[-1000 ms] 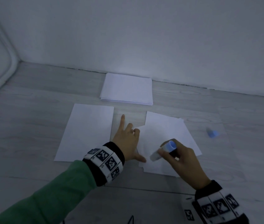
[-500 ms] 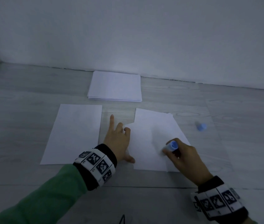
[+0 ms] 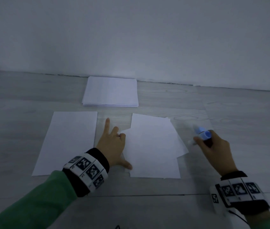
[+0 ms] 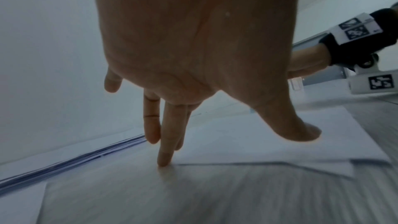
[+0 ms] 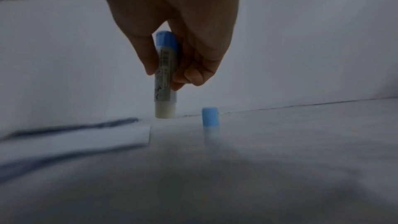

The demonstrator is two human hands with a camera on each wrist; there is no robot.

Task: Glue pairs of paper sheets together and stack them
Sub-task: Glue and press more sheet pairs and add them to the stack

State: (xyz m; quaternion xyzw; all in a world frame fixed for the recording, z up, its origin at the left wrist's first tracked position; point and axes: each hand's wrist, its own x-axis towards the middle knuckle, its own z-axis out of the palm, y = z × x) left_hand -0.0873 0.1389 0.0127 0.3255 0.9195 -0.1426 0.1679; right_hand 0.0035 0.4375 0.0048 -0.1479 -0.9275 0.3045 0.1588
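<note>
A single white sheet (image 3: 69,142) lies at the left. To its right lie a few loose white sheets (image 3: 154,146), overlapping and slightly fanned. My left hand (image 3: 114,141) rests between them with straight, spread fingers (image 4: 164,159) on the table, and its thumb (image 4: 301,134) presses the near left edge of the loose sheets. Just past their right edge, my right hand (image 3: 213,146) grips an uncapped glue stick (image 3: 204,135) (image 5: 165,77), white tip down, a little above the table. Its blue cap (image 5: 210,117) stands on the table just beyond the stick.
A neat stack of white paper (image 3: 111,91) lies at the back, close to the wall (image 3: 147,38). The grey wood-grain table (image 3: 230,113) runs wide to the right and to the near side.
My right hand has carried the glue stick rightward, from over the loose sheets to beside the blue cap. The left hand has kept its place at the sheets' left edge.
</note>
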